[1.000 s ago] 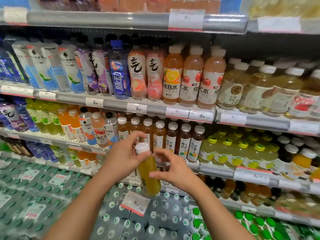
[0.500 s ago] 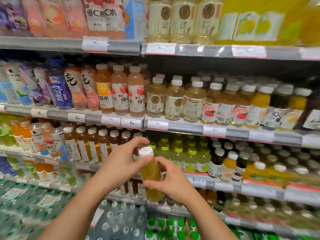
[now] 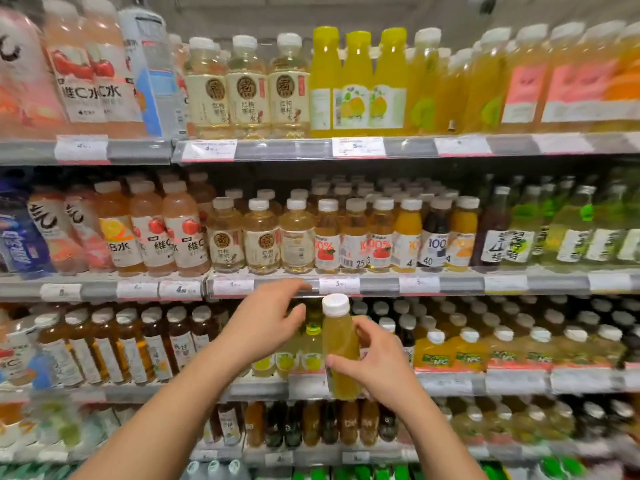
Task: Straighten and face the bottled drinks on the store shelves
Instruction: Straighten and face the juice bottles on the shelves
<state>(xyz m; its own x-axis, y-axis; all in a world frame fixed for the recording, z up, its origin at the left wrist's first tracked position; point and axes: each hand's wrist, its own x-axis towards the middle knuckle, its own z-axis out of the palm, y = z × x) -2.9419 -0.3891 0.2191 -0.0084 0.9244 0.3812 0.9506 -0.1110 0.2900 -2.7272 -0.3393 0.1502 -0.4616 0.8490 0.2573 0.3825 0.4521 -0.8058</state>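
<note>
1. Right hand (image 3: 375,367) grip: thumb and fingers pinch the lower body of a yellow juice bottle (image 3: 340,351). Bottle is upright with a white cap, label not visible from here.
2. The bottle is held in the air in front of the third shelf from the top, its cap just below the front edge of the second shelf (image 3: 381,284).
3. Left hand (image 3: 265,327) grip: fingers spread and loosely curved, holding nothing. Fingertips reach up to the second shelf's price rail; contact with the rail is probable, but the view is too blurred to confirm.
4. The left hand sits just beside the held bottle on its left, not touching it.
5. Behind the hands, green-capped yellow bottles (image 3: 311,351) stand at the front edge of the third shelf.
6. Second shelf, directly above: pale tea bottles (image 3: 261,237) faced forward, one beside them showing its back label.
</note>
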